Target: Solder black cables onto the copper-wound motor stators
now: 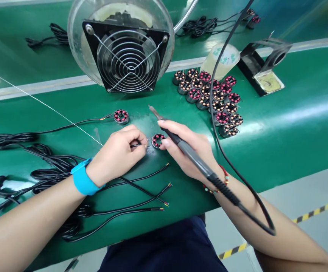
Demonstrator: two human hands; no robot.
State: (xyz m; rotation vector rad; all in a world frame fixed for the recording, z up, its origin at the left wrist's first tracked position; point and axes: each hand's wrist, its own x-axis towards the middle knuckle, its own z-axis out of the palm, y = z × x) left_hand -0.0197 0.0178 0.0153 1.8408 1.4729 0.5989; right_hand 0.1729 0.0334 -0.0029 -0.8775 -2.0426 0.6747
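My right hand (190,149) grips a soldering iron (188,151), its tip pointing up and left above the mat. The thumb and a finger of that hand also touch a small round motor stator (156,140) with red windings. Close to its left side, my left hand (124,149) is closed in a pinch on a thin black cable (135,144); fine wire ends poke out toward the stator. A thin pale wire (64,116) runs from the upper left to behind my left hand. Another stator (121,116), joined to a cable, lies beyond it.
A caged fan (131,68) stands at the back. Several stators (217,96) sit grouped beside a tape roll (223,58) and an iron stand (263,68). Bundled black cables (47,158) lie left; several stripped ends (164,189) point right. The iron's cord (217,139) hangs across the right.
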